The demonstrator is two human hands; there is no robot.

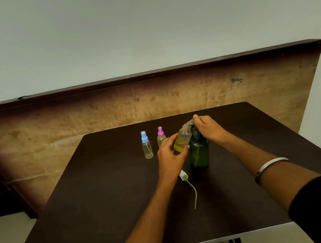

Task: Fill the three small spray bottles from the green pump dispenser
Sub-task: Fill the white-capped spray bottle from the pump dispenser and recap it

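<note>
Now left hand (170,158) grips an uncapped spray bottle (182,140), tilted under the green pump dispenser (199,153) nozzle. Right hand (208,129) fingers curl over the pump head. Mid-table (87,220), toward the far edge.

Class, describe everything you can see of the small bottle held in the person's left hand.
The open spray bottle is small, clear and plastic-looking, with its cap off. Yellow-green liquid fills roughly its lower half. It is tilted, neck up toward the spout of the green pump dispenser. The left hand grips its lower body, clear of the table.

Bare room: table (107,216), plain wall (139,28)
</note>
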